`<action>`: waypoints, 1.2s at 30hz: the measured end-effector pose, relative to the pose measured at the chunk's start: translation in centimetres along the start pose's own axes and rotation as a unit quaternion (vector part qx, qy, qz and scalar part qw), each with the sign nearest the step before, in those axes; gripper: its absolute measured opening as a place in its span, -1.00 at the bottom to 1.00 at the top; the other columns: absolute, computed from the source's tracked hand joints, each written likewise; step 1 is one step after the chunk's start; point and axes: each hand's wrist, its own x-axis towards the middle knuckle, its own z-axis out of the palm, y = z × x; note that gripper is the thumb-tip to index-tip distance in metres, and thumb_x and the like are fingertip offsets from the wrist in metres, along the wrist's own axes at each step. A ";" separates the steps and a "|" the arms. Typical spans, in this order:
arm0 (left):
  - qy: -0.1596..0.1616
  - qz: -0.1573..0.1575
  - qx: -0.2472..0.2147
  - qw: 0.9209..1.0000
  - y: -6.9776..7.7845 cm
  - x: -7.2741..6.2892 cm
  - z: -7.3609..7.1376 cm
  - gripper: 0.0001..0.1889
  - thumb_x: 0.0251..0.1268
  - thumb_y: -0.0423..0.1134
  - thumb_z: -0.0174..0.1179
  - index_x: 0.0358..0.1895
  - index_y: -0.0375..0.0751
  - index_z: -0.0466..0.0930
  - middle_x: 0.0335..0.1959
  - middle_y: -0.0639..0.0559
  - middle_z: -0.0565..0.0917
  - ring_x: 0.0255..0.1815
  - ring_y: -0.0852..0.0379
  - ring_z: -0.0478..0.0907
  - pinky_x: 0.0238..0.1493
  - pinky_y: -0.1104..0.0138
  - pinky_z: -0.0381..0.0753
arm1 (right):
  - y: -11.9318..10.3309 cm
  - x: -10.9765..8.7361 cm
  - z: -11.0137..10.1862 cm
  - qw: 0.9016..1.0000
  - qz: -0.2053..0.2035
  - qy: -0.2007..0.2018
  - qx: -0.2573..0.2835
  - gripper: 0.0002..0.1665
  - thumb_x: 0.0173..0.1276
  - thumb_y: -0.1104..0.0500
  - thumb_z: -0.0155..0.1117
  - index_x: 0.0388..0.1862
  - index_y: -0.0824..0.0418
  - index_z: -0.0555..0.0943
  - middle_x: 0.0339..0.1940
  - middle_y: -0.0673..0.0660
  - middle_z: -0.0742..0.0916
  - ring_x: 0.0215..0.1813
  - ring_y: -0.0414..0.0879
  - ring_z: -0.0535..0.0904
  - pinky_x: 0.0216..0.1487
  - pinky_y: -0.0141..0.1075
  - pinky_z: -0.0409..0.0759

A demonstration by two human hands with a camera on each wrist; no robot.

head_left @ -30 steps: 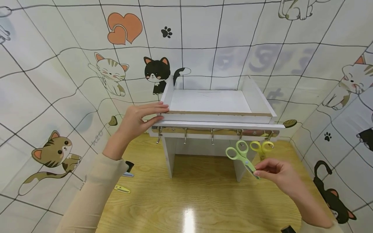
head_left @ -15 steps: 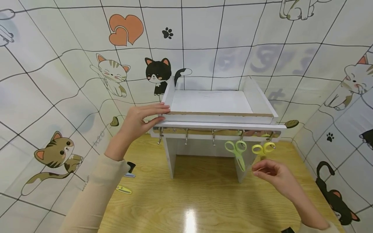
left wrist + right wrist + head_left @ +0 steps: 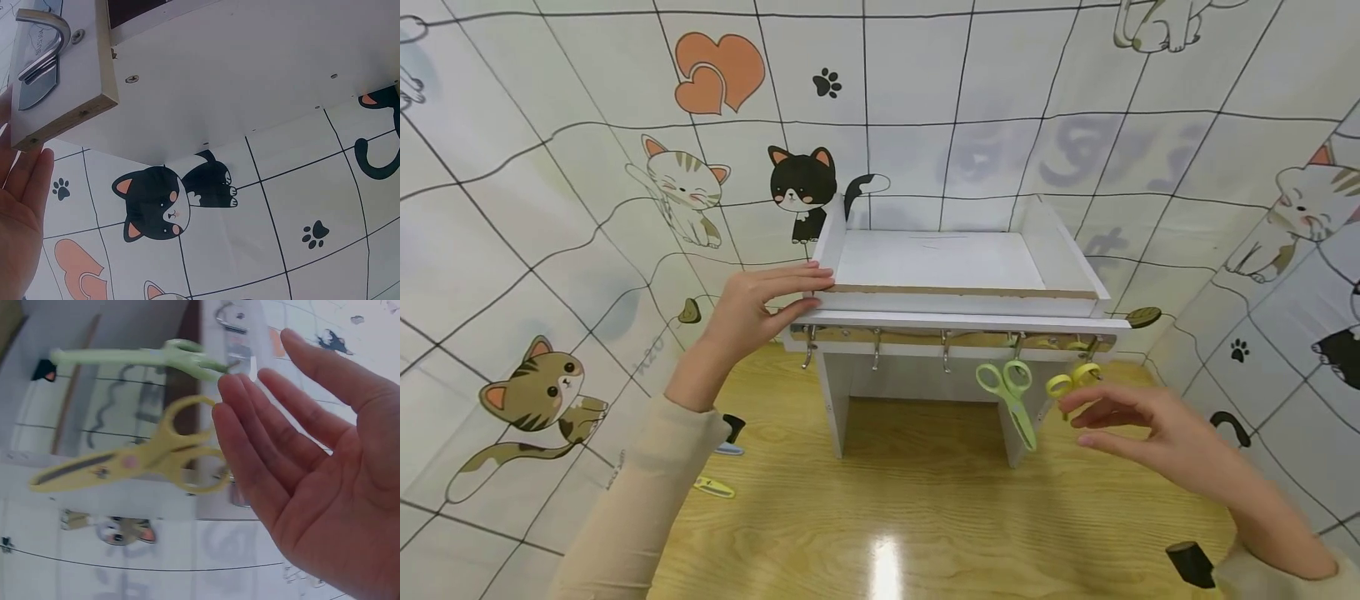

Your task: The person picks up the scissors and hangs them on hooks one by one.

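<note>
My left hand (image 3: 737,321) rests on the left front corner of a white shelf (image 3: 955,305), fingers over the side wall and thumb lower at the front. In the left wrist view its straight fingers lie behind the board's end, beside a metal hook (image 3: 53,44). Green scissors (image 3: 1021,417) hang by a handle ring from the second hook from the right. Yellow scissors (image 3: 1060,385) hang from the rightmost hook, blades partly hidden in the head view. My right hand (image 3: 1157,433) is relaxed and holds nothing, its fingertips right at the handles of the yellow scissors (image 3: 130,461).
Bare hooks (image 3: 876,350) line the left and middle of the rail. A yellow item (image 3: 715,487) and a light blue one (image 3: 730,448) lie on the wooden tabletop (image 3: 880,517), near the left forearm. A cat-print wall covering (image 3: 925,83) surrounds the shelf.
My right hand has let go of the green scissors, which swung down to hang from their hook. It has moved right and up to the yellow scissors, now slightly tilted. The left hand stays put.
</note>
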 end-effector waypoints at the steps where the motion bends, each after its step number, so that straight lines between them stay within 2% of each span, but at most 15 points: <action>1: 0.000 -0.001 0.000 1.000 0.0 0.0 0.0 -0.62 0.15 -0.36 0.43 0.07 -0.07 0.74 0.08 0.01 0.76 0.20 0.02 0.66 0.33 0.43 0.52 | -0.4 0.2 -0.6 1.000 -0.012 -0.005 -0.006 -0.51 0.28 0.41 0.35 0.15 0.07 0.61 0.01 -0.15 0.73 -0.06 -0.33 0.70 -0.05 -0.54 0.64; 4: -0.002 -0.002 0.000 1.000 0.0 0.0 0.0 -0.62 0.15 -0.36 0.42 0.08 -0.07 0.74 0.08 0.02 0.75 0.21 0.02 0.66 0.33 0.45 0.51 | -1.3 0.7 -2.1 0.998 -0.052 0.002 -0.034 -0.43 0.20 0.49 0.38 0.18 0.13 0.59 0.03 -0.14 0.73 -0.04 -0.37 0.70 -0.04 -0.59 0.61; 7: -0.002 -0.002 -0.002 1.000 0.0 0.0 0.0 -0.62 0.16 -0.36 0.42 0.08 -0.07 0.74 0.09 0.01 0.75 0.21 0.02 0.66 0.33 0.47 0.50 | -1.7 1.4 -3.6 0.991 -0.114 0.028 -0.060 -0.30 0.02 0.58 0.44 0.20 0.26 0.58 0.05 -0.13 0.74 -0.02 -0.40 0.70 -0.01 -0.62 0.61; 9: -0.002 -0.002 -0.003 1.000 0.0 0.0 0.0 -0.62 0.16 -0.36 0.42 0.08 -0.07 0.74 0.09 0.01 0.75 0.21 0.02 0.66 0.33 0.46 0.50 | -1.9 1.9 -4.5 0.987 -0.140 0.047 -0.057 -0.24 -0.05 0.62 0.46 0.21 0.34 0.56 0.09 -0.11 0.73 0.03 -0.39 0.69 0.03 -0.63 0.60; 11: -0.001 -0.002 -0.003 1.000 0.0 -0.1 0.0 -0.62 0.16 -0.37 0.42 0.08 -0.08 0.74 0.09 0.00 0.75 0.21 0.02 0.66 0.34 0.45 0.50 | -1.8 2.6 -5.2 0.982 -0.179 0.057 -0.013 -0.26 -0.03 0.61 0.47 0.22 0.51 0.51 0.16 0.01 0.72 0.11 -0.31 0.68 0.10 -0.60 0.60; 14: -0.001 -0.005 -0.004 1.000 -0.1 -0.3 -0.1 -0.62 0.15 -0.38 0.42 0.08 -0.08 0.74 0.08 -0.01 0.75 0.21 0.01 0.66 0.34 0.45 0.49 | -1.6 3.5 -5.9 0.977 -0.202 0.073 0.015 -0.32 0.10 0.48 0.48 0.22 0.62 0.46 0.24 0.17 0.67 0.22 -0.21 0.63 0.20 -0.57 0.55; 15: -0.001 -0.006 -0.004 1.000 -0.1 -0.4 -0.1 -0.61 0.15 -0.38 0.42 0.08 -0.08 0.74 0.08 -0.01 0.76 0.21 0.01 0.66 0.34 0.47 0.49 | -1.4 3.8 -6.0 0.975 -0.209 0.081 0.010 -0.32 0.12 0.45 0.49 0.21 0.63 0.46 0.26 0.22 0.65 0.26 -0.19 0.61 0.24 -0.57 0.53; 17: -0.002 -0.008 -0.004 1.000 0.0 -0.6 -0.2 -0.61 0.14 -0.39 0.43 0.08 -0.08 0.74 0.08 -0.01 0.76 0.20 0.00 0.66 0.34 0.49 0.47 | -1.2 4.2 -6.3 0.975 -0.193 0.100 -0.040 -0.28 0.07 0.42 0.54 0.24 0.52 0.51 0.31 0.19 0.63 0.32 -0.24 0.54 0.30 -0.59 0.46; 21: 0.000 -0.005 -0.004 1.000 0.0 -0.7 -0.2 -0.60 0.13 -0.39 0.43 0.08 -0.08 0.74 0.08 0.00 0.76 0.20 0.00 0.66 0.35 0.51 0.46 | -0.4 5.0 -6.4 0.968 -0.163 0.127 -0.139 -0.14 -0.16 0.47 0.61 0.26 0.29 0.59 0.36 0.09 0.61 0.42 -0.37 0.42 0.36 -0.67 0.32; 27: 0.005 0.003 -0.010 1.000 0.0 -0.4 0.1 -0.60 0.13 -0.40 0.43 0.08 -0.10 0.74 0.08 -0.03 0.75 0.19 0.00 0.66 0.34 0.53 0.45 | 1.8 5.7 -6.1 0.959 -0.171 0.135 -0.179 -0.13 -0.24 0.44 0.64 0.20 0.22 0.65 0.31 -0.17 0.61 0.36 -0.52 0.41 0.26 -0.77 0.29; 29: 0.005 0.005 -0.011 1.000 0.1 -0.3 0.1 -0.61 0.12 -0.40 0.43 0.07 -0.11 0.74 0.08 -0.03 0.75 0.19 -0.01 0.66 0.35 0.54 0.45 | 2.5 5.7 -5.9 0.957 -0.174 0.146 -0.180 -0.22 -0.19 0.43 0.63 0.15 0.23 0.68 0.25 -0.24 0.61 0.31 -0.55 0.42 0.22 -0.79 0.30; 31: 0.004 0.005 -0.012 1.000 0.1 -0.2 0.2 -0.61 0.13 -0.39 0.43 0.08 -0.11 0.74 0.09 -0.03 0.75 0.20 -0.01 0.66 0.35 0.53 0.44 | 3.0 5.8 -5.7 0.953 -0.182 0.162 -0.180 -0.38 -0.07 0.36 0.61 0.08 0.24 0.71 0.18 -0.23 0.65 0.27 -0.57 0.44 0.19 -0.79 0.32; 33: 0.004 0.003 -0.014 1.000 0.1 -0.2 0.2 -0.61 0.13 -0.40 0.42 0.08 -0.11 0.74 0.09 -0.04 0.75 0.21 -0.01 0.66 0.36 0.50 0.45 | 3.3 6.0 -5.6 0.949 -0.194 0.177 -0.177 -0.58 0.17 0.16 0.52 0.01 0.27 0.74 0.11 -0.17 0.70 0.25 -0.57 0.46 0.18 -0.79 0.34; 34: 0.005 0.002 -0.015 1.000 0.1 -0.1 0.2 -0.61 0.13 -0.40 0.42 0.08 -0.11 0.74 0.09 -0.04 0.75 0.21 -0.01 0.65 0.36 0.48 0.46 | 3.4 6.2 -5.6 0.946 -0.201 0.183 -0.174 -0.59 0.25 0.05 0.45 -0.03 0.28 0.75 0.08 -0.13 0.72 0.23 -0.56 0.47 0.17 -0.79 0.35; 36: 0.006 -0.003 -0.015 1.000 0.1 -0.1 0.1 -0.60 0.13 -0.41 0.42 0.08 -0.11 0.74 0.09 -0.04 0.75 0.22 0.00 0.65 0.36 0.44 0.48 | 3.6 6.5 -5.5 0.943 -0.213 0.194 -0.170 -0.46 0.32 -0.15 0.30 -0.06 0.30 0.76 0.03 -0.07 0.76 0.21 -0.56 0.50 0.15 -0.78 0.38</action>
